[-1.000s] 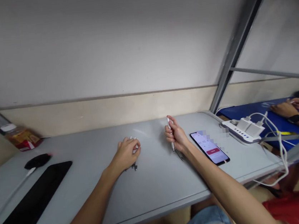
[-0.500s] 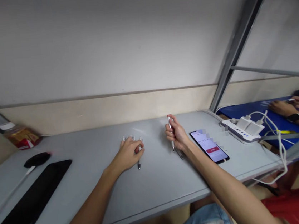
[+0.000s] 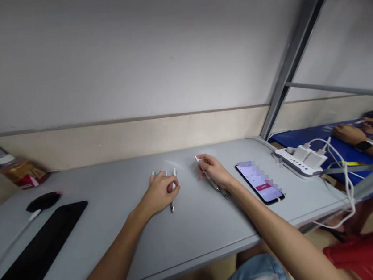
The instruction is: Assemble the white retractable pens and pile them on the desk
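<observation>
My left hand (image 3: 160, 192) rests on the grey desk, closed over several white pens (image 3: 174, 173). Their white ends poke out beyond the fingers, and one silver tip shows below the hand. To the right, my right hand (image 3: 213, 170) grips a white click pen (image 3: 196, 159) just above the desk. This pen leans, its white end up and to the left, its tip down by the wrist. A second dark tip (image 3: 225, 194) shows beside it; its upper part is hidden by the hand.
A phone (image 3: 260, 183) with a lit timer lies right of my right arm, near a power strip (image 3: 298, 163) with white cables. At left are a black slab (image 3: 40, 251), a charging puck (image 3: 43, 201) and a bottle (image 3: 23, 172). Another person's hands (image 3: 347, 134) are far right.
My right hand has turned and lowered toward the left, so its pen went from upright to leaning. The thumb no longer sits on the pen's top. My left hand stays put.
</observation>
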A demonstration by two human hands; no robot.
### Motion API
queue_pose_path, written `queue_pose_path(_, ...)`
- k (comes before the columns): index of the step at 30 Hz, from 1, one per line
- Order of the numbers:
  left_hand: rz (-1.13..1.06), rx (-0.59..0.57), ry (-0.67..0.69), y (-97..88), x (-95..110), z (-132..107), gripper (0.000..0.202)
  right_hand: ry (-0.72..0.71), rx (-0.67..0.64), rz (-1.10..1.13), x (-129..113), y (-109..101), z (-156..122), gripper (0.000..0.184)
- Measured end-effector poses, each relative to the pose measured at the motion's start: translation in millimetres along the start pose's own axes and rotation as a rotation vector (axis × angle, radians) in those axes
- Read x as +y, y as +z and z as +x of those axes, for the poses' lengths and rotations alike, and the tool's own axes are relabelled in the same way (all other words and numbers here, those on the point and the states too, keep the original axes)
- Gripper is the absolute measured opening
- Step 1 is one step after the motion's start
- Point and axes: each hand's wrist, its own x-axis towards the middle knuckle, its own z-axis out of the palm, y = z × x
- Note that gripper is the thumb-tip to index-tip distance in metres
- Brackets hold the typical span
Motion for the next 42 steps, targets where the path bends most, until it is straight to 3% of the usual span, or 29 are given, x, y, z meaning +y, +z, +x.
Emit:
queue_pose_path(3,-0.037,0.072,-0.025,-4.2,2,1,0.012,-0.11,0.106,-0.435,3,-8,2,0.021)
queue_pose_path(6,-0.099,0.122,-0.052,-7.1,3,2,0.013,-0.105,0.154,-0.817,5,-17,2,0.022)
queue_pose_path(11,-0.186,0.164,-0.061,-5.6,-1,3,0.012,0.028,0.078,-1.082,7,-24,0,0.025)
queue_pose_path(18,-0.233,0.176,-0.087,-4.0,-2,4,0.013,0.039,0.068,-1.067,11,-30,1,0.039)
queue_pose_path(34,-0.313,0.158,-0.099,-3.8,-1,3,0.016,0.013,0.058,-1.103,9,-28,1,0.036)
queue_pose_path(38,-0.329,0.135,-0.088,-6.3,3,4,0.021,-0.137,0.098,-1.041,3,-18,-5,0.036)
queue_pose_path(42,-0.329,0.112,0.017,-8.3,10,3,0.026,-0.382,-0.057,-0.808,-6,-5,-13,0.048)
